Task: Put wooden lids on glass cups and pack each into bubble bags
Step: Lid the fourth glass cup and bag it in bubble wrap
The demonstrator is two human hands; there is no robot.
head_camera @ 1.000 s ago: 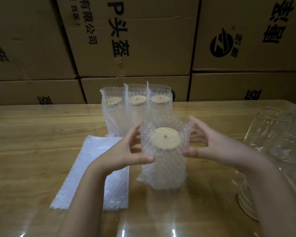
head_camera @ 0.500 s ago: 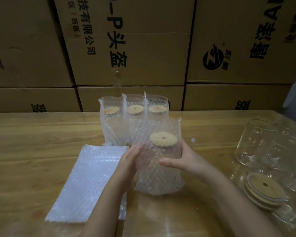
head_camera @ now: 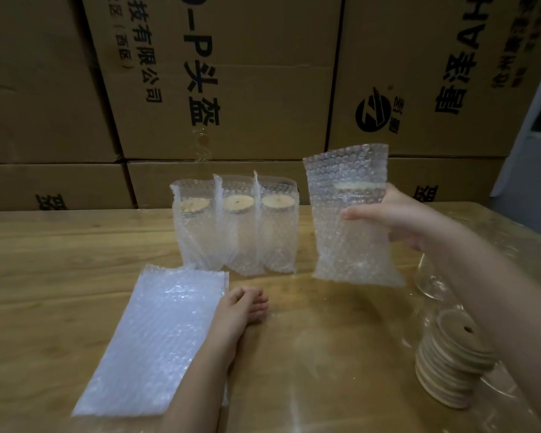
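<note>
1. Two hands show, and we begin at the right thumb (head_camera: 356, 215): it lies across the front of a bagged cup (head_camera: 347, 245), while the fingers (head_camera: 395, 195) curl round the back.
2. So the right hand (head_camera: 402, 221) grips that bagged cup, right of centre in the frame. It is roughly upright, with its wooden lid (head_camera: 353, 186) showing faintly through the bubbles. We cannot tell whether the bag's bottom edge touches the table (head_camera: 44, 260).
3. Lower centre, the left hand (head_camera: 242, 307) rests on the table with its fingers loosely curled, holding nothing.
4. Just beside it, to the left, lies a flat pile of bubble bags (head_camera: 156, 339); the forearm crosses the pile's near corner.
5. Behind these, at centre, we see three packed cups (head_camera: 236, 226) standing in a row, touching one another, each with its lid on.
6. At lower right sits a stack of wooden lids (head_camera: 450, 367). Above it a bare glass cup (head_camera: 430, 284) is partly hidden by the right arm.
7. Cardboard boxes (head_camera: 231, 89) fill the upper frame.
</note>
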